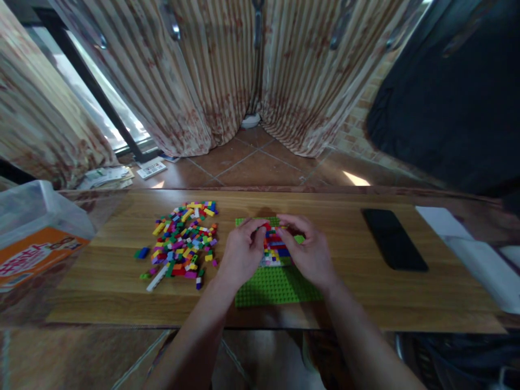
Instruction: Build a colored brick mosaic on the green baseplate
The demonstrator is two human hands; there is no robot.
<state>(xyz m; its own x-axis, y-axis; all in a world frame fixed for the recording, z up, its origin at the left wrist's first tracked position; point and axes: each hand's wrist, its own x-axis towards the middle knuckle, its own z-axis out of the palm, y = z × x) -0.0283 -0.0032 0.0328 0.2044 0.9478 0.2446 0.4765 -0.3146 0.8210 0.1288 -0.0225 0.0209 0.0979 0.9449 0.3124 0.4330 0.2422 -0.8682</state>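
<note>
A green studded baseplate (pixel 280 287) lies on the wooden table, with a low build of multicoloured bricks (pixel 277 252) on its upper part. My left hand (pixel 242 250) is at the build's left side, thumb and fingers pinched at a red brick (pixel 266 225) along its far edge. On the other side my right hand (pixel 309 250) curls over the build, thumb and index finger closing near the far edge. What sits between those right fingertips is too small to make out. Both hands cover parts of the build and baseplate.
A pile of loose bricks (pixel 182 238) spreads over the table (pixel 345 303) to the left, with a long white piece (pixel 157 278) at its near side. A clear plastic box (pixel 28 208) stands at far left. A black phone (pixel 394 239) and white papers (pixel 479 260) lie right.
</note>
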